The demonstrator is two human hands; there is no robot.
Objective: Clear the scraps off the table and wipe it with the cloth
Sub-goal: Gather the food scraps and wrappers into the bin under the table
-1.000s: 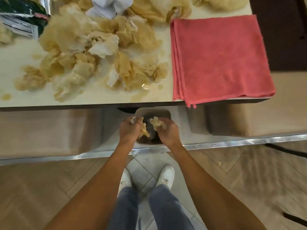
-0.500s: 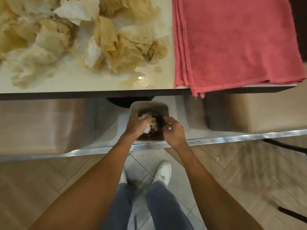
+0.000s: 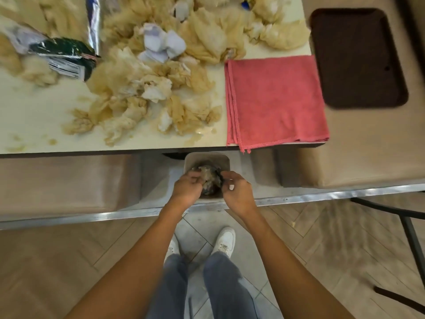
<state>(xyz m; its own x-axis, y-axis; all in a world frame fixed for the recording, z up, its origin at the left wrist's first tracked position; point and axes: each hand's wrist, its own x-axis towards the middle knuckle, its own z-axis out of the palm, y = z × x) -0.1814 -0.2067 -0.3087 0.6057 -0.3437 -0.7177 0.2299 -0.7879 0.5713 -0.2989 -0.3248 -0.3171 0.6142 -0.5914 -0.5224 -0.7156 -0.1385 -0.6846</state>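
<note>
- Where the floor lies nearest, white shoes are seen side by side.
- Both hands are held over the bin, which is set under the counter's near edge.
- The wad in the bin is grasped by the curled fingers of the left hand.
- The right hand is held just beside the wad, fingers loosely curled, nothing gripped.
- Beyond, the counter is strewn with stained scraps.
- The red cloth is laid folded at the counter's right end, just beside the scraps, one corner hung over the edge.
- A green wrapper is lodged among the scraps, far left.
- A brown tray is set on the seat at right.
</note>
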